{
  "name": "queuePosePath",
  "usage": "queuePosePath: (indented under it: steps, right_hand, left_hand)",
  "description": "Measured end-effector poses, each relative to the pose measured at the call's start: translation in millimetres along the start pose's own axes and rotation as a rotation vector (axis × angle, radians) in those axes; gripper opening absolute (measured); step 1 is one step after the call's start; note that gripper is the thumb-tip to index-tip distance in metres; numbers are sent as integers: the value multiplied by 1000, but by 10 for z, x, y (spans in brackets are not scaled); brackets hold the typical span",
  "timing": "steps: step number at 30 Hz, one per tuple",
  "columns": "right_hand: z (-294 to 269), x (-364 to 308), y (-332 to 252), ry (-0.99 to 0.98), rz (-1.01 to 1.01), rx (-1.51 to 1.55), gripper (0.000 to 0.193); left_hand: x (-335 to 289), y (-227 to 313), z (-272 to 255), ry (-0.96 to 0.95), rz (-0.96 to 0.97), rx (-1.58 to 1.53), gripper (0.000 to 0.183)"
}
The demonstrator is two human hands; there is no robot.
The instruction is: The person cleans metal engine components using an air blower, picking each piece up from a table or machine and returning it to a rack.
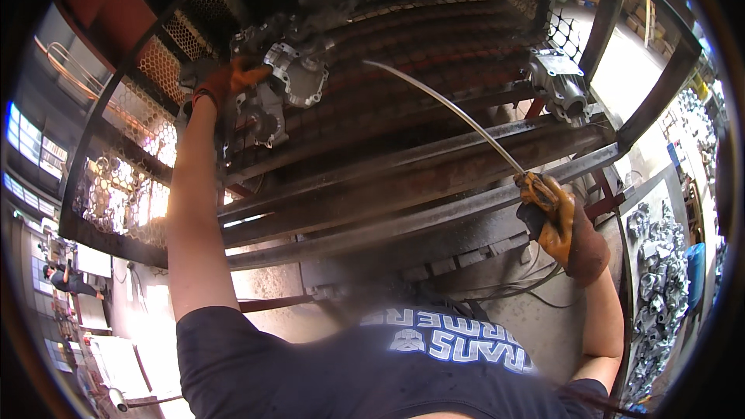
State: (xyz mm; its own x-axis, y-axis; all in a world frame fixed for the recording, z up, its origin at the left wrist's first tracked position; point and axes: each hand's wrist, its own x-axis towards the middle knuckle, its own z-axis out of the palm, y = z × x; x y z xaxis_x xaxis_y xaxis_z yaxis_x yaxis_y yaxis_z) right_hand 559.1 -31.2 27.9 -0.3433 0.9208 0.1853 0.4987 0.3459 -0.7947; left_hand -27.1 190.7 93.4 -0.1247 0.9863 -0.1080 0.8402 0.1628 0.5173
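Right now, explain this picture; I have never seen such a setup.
There is no machine arm: these are a person's own gloved hands, seen from a wide camera worn on the head, looking down. The right hand grips a thin curved tube by its near end. The left hand is at a cluster of metal parts on the left inside a dark frame; whether it grips one is unclear. Another part sits at the right, and beyond lies a grey heap.

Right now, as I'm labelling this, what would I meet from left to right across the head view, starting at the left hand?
Gloved left hand, gray metal casting, thin curved metal tube, gloved right hand, heap of metal parts.
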Motion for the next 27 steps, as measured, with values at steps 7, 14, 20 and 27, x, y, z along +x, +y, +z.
queuePosePath:
  steps: [7,14,20,27]
  right_hand:
    - [41,-5,24,61,55,6,46]
    - [-89,-89,133,-10,39,17,54]
    - [-61,120,-8,-9,127,243,51]
    - [-43,813,-235,244,-280,339,50]
  left_hand:
    - [125,81,52,-113,139,30,80]
    - [1184,-1972,-167,-42,80,-257,96]
    - [285,649,130,95,-55,59,80]
    - [429,472,527,444,174,-674,85]
